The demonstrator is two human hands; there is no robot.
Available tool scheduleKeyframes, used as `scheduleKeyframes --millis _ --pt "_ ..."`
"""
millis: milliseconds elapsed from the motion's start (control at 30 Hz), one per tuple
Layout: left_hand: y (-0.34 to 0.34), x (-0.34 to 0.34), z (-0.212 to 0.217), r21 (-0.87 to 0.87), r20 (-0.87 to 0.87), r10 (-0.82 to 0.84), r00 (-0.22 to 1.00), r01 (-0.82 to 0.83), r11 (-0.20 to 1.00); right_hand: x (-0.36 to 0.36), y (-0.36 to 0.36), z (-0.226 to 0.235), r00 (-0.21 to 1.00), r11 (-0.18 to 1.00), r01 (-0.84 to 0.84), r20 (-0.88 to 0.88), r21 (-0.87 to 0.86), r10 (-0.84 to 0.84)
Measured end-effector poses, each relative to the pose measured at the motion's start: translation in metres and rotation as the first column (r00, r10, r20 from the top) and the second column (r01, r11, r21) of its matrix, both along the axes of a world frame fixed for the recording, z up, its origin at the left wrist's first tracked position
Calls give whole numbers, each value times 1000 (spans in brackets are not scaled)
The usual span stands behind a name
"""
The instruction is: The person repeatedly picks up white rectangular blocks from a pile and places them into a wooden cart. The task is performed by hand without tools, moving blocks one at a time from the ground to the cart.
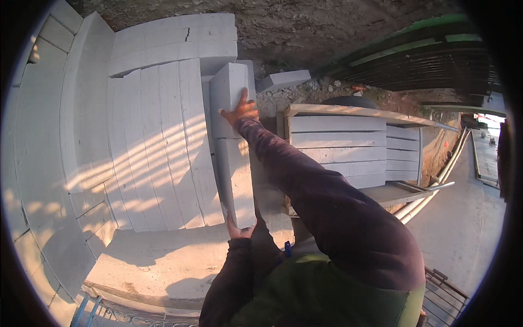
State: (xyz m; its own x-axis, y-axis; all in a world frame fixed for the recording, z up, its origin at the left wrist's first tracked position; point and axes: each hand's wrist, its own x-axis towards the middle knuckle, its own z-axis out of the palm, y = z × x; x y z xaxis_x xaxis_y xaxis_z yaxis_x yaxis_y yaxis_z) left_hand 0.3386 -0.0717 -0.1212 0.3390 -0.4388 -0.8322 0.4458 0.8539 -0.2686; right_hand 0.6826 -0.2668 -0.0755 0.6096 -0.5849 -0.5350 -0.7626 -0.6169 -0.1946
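My left hand [239, 228] is at the near end of a long pale grey concrete block [239, 174], thumb up along its left side and fingers curled at the other edge. Beyond a thin joint, in line with it, stands a second grey block [229, 84]. Stretched far forward, my right hand [239, 111] rests against this far block with its fingers spread. Its thumb reaches toward the left side. A narrow dark gap separates the near block from the row of upright-edged blocks [163, 141] on the left.
More blocks [174, 41] lie crosswise at the far left. On the right, a wooden-framed cart [348, 109] holds several stacked blocks, with a dark wheel [351, 102] behind. A loose block [283, 80] lies on rubble. Pale pipes [444, 174] run along the right.
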Motion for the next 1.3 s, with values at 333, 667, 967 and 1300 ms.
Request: scheduleKeyframes --millis 333,667,967,1300 --pt "16 -76 54 353 159 -364 918 291 889 -112 -65 43 990 975 96 80 199 -114" --pt "-35 -111 171 577 348 -775 528 531 621 -339 -229 106 662 879 270 587 393 -466" --pt "-200 -20 62 645 519 -775 362 428 632 -468 -426 54 -49 556 501 663 663 -747" --pt "-323 116 -27 872 257 -950 178 381 307 -494 -487 -12 -160 520 516 673 680 -722"
